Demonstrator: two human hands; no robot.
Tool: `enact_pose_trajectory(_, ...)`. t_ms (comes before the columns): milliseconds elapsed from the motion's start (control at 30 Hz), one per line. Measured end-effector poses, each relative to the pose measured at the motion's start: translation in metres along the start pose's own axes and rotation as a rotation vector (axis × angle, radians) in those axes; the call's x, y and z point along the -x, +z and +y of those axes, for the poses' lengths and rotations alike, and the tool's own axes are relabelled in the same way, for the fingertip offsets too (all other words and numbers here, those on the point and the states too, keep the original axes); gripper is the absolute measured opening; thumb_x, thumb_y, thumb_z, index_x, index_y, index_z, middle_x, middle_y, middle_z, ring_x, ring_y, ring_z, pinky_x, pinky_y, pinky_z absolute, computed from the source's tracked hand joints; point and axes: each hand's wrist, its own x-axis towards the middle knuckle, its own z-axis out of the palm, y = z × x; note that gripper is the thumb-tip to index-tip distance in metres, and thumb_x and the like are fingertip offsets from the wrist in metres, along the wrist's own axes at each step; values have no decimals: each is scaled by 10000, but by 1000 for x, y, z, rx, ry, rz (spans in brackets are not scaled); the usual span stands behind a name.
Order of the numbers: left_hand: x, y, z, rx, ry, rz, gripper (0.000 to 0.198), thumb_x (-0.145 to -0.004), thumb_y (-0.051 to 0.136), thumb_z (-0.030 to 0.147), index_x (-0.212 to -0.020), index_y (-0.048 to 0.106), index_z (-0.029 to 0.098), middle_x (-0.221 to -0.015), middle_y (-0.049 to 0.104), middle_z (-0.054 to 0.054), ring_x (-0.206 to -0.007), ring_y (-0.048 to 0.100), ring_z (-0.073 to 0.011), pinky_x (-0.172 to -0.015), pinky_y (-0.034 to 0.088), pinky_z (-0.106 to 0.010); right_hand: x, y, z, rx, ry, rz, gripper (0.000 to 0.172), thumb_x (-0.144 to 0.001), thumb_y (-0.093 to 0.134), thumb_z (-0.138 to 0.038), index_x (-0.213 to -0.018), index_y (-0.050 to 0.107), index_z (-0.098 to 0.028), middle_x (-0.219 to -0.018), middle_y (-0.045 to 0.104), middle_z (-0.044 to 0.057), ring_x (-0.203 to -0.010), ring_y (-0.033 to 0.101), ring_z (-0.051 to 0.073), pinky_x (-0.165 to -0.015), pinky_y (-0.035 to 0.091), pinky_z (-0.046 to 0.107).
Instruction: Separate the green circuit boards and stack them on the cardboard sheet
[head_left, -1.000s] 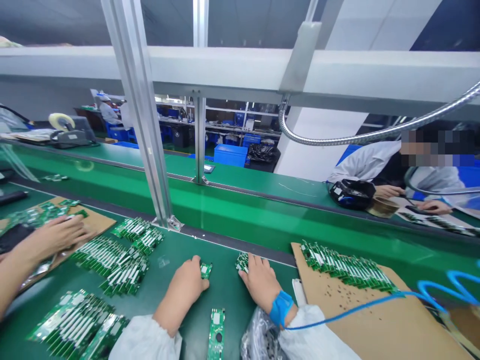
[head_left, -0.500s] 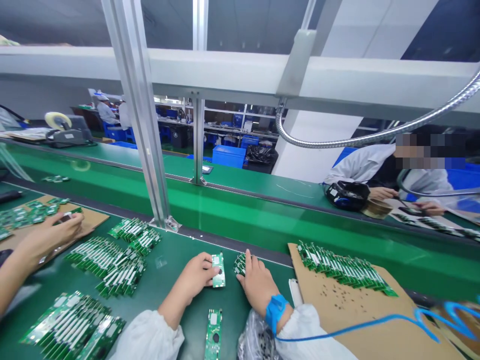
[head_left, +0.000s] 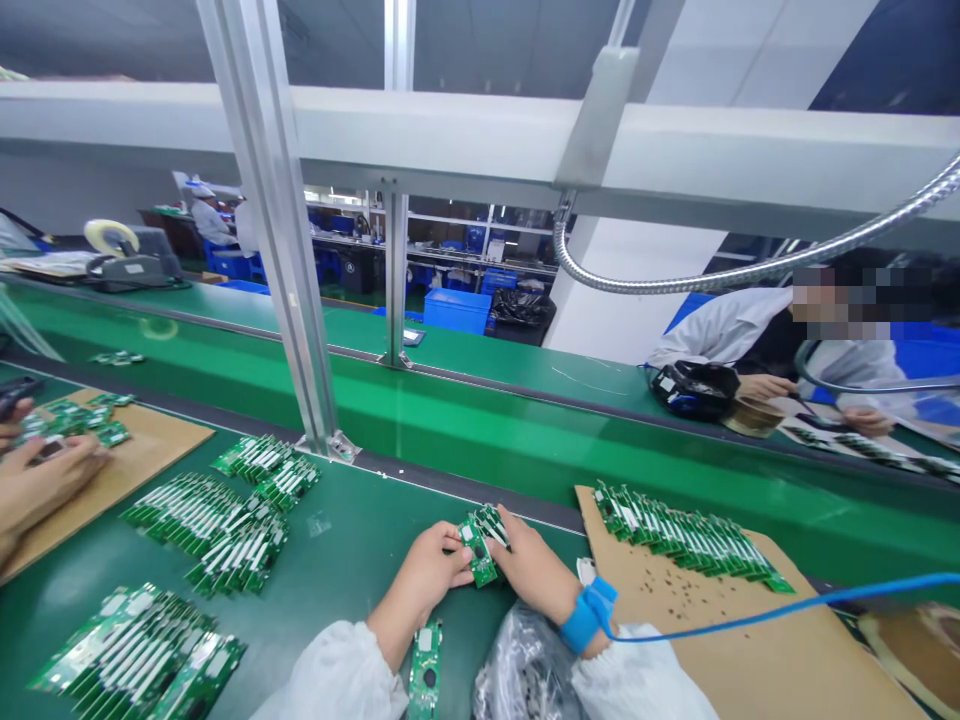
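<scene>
My left hand (head_left: 424, 575) and my right hand (head_left: 532, 565) meet at the middle of a green bench mat (head_left: 330, 570). Between them they grip a small stack of green circuit boards (head_left: 478, 550), one tilted across another. A blue wrist strap (head_left: 589, 615) circles my right wrist, and its blue cord (head_left: 750, 610) runs off to the right. Another green circuit board (head_left: 425, 670) lies flat just below my left hand. Several overlapping rows of boards (head_left: 240, 525) sit to my left.
A cardboard sheet (head_left: 697, 630) with rows of boards lies to my right. A clear plastic bag (head_left: 525, 670) sits by my right forearm. A co-worker's hands (head_left: 45, 475) work over boards on cardboard at far left. An aluminium upright (head_left: 300, 300) stands beyond the mat.
My hands have come together and lifted the boards between them. The board by my left hand has moved toward my right hand. The co-worker's hands have shifted left.
</scene>
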Motion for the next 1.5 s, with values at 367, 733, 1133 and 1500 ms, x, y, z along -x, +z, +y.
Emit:
enact_pose_trajectory(367, -5, -3, 4, -717, 137, 87, 135, -761, 559, 83, -887, 535, 125, -517, 508, 60, -444, 529, -109, -514, 406, -233, 9, 1, -10, 10, 13, -9, 686, -837, 513, -362, -1370, 307, 17, -1334, 441, 192, -1218, 400, 301, -1016, 306, 328)
enact_pose_trajectory(733, 77, -26, 21, -1206, -43, 32, 587, -558, 767, 219, -1083, 575, 40, -942, 645, -242, -918, 593, -426, -785, 444, -494, 5, 3, -29, 155, 114, -15, 731, -753, 594, -245, -1368, 303, 20, -1273, 463, 224, -1158, 430, 351, -978, 321, 366)
enact_pose_trajectory(1133, 34, -29, 10, -748, 127, 52, 376, -751, 533, 162, -1118, 537, 83, -833, 670, -63, -701, 637, -171, -675, 483, -250, 8, -6, -26, 120, 95, -48, 688, -790, 581, -299, -1356, 331, 3, -1323, 447, 202, -1206, 426, 304, -1010, 309, 313)
enact_pose_trajectory(1500, 8, -3, -6, -428, 126, 69, 292, -851, 400, 142, -1070, 568, 47, -1023, 579, -151, -486, 563, -70, -461, 467, -183, 12, -7, -30, 64, 56, -87, 653, -887, 419, -408, -1371, 296, 14, -1342, 429, 194, -1220, 407, 288, -1021, 286, 324)
